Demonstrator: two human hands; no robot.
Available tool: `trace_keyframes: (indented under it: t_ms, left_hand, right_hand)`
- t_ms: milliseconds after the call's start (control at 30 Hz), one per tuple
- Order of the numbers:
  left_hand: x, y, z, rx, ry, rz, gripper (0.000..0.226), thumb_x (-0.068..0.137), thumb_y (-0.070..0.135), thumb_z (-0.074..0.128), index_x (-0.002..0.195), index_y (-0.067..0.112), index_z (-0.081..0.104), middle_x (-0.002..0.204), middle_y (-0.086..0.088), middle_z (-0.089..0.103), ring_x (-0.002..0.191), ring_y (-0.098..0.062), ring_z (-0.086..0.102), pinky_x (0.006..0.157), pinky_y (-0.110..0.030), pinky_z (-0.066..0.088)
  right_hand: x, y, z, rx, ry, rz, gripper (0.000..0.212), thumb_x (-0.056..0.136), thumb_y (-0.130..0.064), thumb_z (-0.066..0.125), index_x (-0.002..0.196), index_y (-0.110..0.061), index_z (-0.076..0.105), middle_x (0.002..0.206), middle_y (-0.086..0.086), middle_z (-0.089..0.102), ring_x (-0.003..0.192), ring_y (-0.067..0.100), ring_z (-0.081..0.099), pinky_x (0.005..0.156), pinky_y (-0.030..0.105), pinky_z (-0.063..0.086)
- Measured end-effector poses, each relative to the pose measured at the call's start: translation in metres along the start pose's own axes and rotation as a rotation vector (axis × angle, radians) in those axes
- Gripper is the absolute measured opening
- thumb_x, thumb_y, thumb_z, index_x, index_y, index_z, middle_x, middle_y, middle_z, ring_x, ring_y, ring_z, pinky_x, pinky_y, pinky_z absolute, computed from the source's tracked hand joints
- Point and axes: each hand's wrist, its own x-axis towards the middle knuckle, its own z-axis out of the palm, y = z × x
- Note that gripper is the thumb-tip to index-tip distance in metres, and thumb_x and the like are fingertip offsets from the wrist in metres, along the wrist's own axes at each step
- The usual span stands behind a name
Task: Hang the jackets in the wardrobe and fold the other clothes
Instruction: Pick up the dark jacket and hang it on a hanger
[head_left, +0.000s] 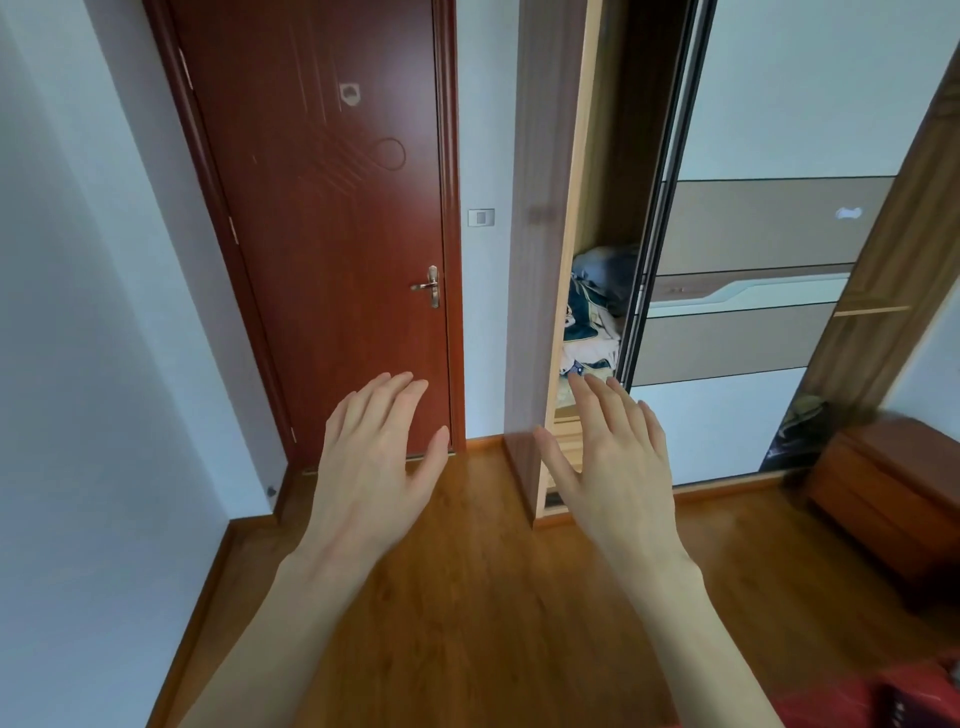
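Both hands, left hand (371, 457) and right hand (610, 457), flat-fingered, empty, before the narrow wardrobe (587, 218) gap; heaped clothes (595, 317) could spill if tugged carelessly.

You face closed reddish-brown wooden door (322, 218), brass lever handle (430, 287) at right edge. White wall switch (481, 216) sits between door and wood-panelled unit. Warm brown wood-plank floor (467, 597) runs below. Low reddish-brown wooden cabinet (893, 499) stands at your right, on floor.
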Motion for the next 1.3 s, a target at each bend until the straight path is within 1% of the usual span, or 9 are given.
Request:
trace_keyframes:
  t_ms: [133, 233, 433, 533, 667, 767, 933, 1067, 1300]
  left_hand:
    - [0.044, -0.014, 0.043, -0.008, -0.006, 0.036, 0.055, 0.1, 0.051, 0.046, 0.145, 0.021, 0.056, 0.151, 0.001, 0.055, 0.145, -0.02, 0.044, 0.121, -0.049, 0.035]
    - [0.08, -0.03, 0.075, -0.019, -0.022, 0.07, 0.057, 0.1, 0.052, 0.042, 0.144, 0.019, 0.057, 0.15, -0.001, 0.056, 0.144, -0.022, 0.045, 0.119, -0.051, 0.037]
    - [0.169, -0.077, 0.134, -0.045, -0.047, 0.108, 0.061, 0.101, 0.055, 0.037, 0.145, 0.018, 0.056, 0.15, -0.003, 0.056, 0.144, -0.023, 0.045, 0.12, -0.049, 0.035]
    - [0.214, -0.094, 0.16, -0.054, -0.056, 0.143, 0.063, 0.1, 0.056, 0.034, 0.144, 0.018, 0.056, 0.149, -0.004, 0.057, 0.143, -0.024, 0.047, 0.119, -0.049, 0.035]
    - [0.263, -0.108, 0.204, -0.064, -0.077, 0.203, 0.056, 0.102, 0.05, 0.042, 0.146, 0.018, 0.054, 0.151, -0.002, 0.054, 0.144, -0.022, 0.044, 0.12, -0.045, 0.032]
    - [0.291, -0.106, 0.235, -0.101, -0.115, 0.228, 0.056, 0.102, 0.051, 0.042, 0.146, 0.018, 0.053, 0.151, -0.003, 0.054, 0.144, -0.023, 0.044, 0.119, -0.045, 0.034]
    - [0.328, -0.094, 0.276, -0.166, -0.147, 0.295, 0.059, 0.101, 0.053, 0.037, 0.145, 0.018, 0.053, 0.15, -0.002, 0.055, 0.143, -0.021, 0.043, 0.118, -0.044, 0.036]
    - [0.363, -0.08, 0.316, -0.217, -0.155, 0.347, 0.06, 0.102, 0.054, 0.036, 0.145, 0.016, 0.053, 0.148, -0.003, 0.056, 0.143, -0.022, 0.044, 0.117, -0.045, 0.038]
    - [0.434, -0.026, 0.407, -0.307, -0.173, 0.44, 0.054, 0.102, 0.047, 0.048, 0.145, 0.016, 0.053, 0.148, -0.002, 0.055, 0.138, -0.022, 0.047, 0.113, -0.041, 0.038]
  right_hand:
    - [0.036, 0.015, 0.037, -0.027, -0.004, 0.01, 0.068, 0.102, -0.064, 0.036, 0.153, -0.02, 0.049, 0.154, 0.006, 0.053, 0.147, 0.028, 0.045, 0.122, 0.049, 0.032]
    - [0.069, 0.023, 0.067, -0.05, 0.003, 0.019, 0.066, 0.102, -0.061, 0.037, 0.152, -0.018, 0.049, 0.152, 0.006, 0.055, 0.146, 0.028, 0.045, 0.121, 0.05, 0.035]
    - [0.15, 0.029, 0.129, -0.129, -0.039, 0.058, 0.068, 0.103, -0.065, 0.034, 0.153, -0.021, 0.048, 0.155, 0.004, 0.053, 0.148, 0.027, 0.043, 0.123, 0.047, 0.03]
    - [0.19, 0.03, 0.157, -0.135, -0.028, 0.088, 0.07, 0.102, -0.066, 0.031, 0.153, -0.021, 0.048, 0.154, 0.004, 0.054, 0.147, 0.027, 0.044, 0.123, 0.049, 0.033]
    - [0.227, 0.034, 0.196, -0.138, 0.004, 0.131, 0.069, 0.102, -0.065, 0.035, 0.153, -0.02, 0.049, 0.153, 0.004, 0.055, 0.146, 0.027, 0.045, 0.122, 0.05, 0.035]
    - [0.247, 0.045, 0.215, -0.169, -0.014, 0.162, 0.068, 0.103, -0.066, 0.034, 0.153, -0.022, 0.047, 0.154, 0.002, 0.053, 0.147, 0.025, 0.044, 0.124, 0.047, 0.032]
    - [0.275, 0.073, 0.231, -0.218, 0.018, 0.24, 0.067, 0.103, -0.064, 0.037, 0.153, -0.021, 0.048, 0.153, 0.002, 0.054, 0.148, 0.027, 0.043, 0.123, 0.049, 0.032]
    - [0.297, 0.105, 0.246, -0.276, 0.028, 0.273, 0.066, 0.104, -0.063, 0.04, 0.154, -0.021, 0.046, 0.153, 0.003, 0.054, 0.149, 0.027, 0.042, 0.123, 0.047, 0.029]
    - [0.345, 0.19, 0.276, -0.35, 0.033, 0.351, 0.068, 0.103, -0.067, 0.04, 0.157, -0.025, 0.042, 0.158, 0.0, 0.048, 0.151, 0.026, 0.037, 0.123, 0.042, 0.014]
